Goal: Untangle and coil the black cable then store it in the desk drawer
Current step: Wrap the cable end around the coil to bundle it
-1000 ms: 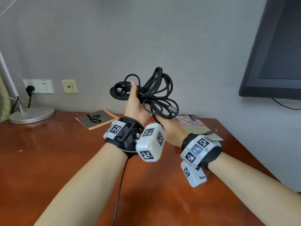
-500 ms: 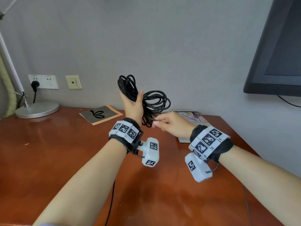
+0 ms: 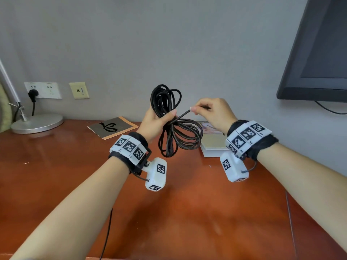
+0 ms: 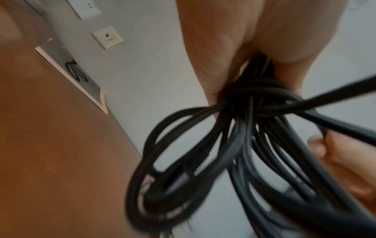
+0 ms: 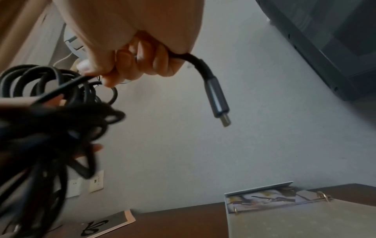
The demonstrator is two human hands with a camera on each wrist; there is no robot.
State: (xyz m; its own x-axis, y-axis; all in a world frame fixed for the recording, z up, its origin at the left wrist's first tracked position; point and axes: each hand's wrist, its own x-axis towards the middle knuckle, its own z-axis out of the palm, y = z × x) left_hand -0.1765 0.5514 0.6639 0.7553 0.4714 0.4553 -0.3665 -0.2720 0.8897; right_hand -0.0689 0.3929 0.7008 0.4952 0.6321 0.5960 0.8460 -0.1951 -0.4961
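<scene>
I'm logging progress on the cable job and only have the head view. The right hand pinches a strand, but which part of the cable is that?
Observer: Near one end. In the right wrist view a plug hangs free just past the right hand.
Operator: Is the bundle loose where the left hand grips it?
Observer: No. The left wrist view shows strands wound around the bundle of the black cable just below the left hand.
Operator: Where's the other plug?
Observer: The left wrist view shows a second connector buried among the hanging loops.
</scene>
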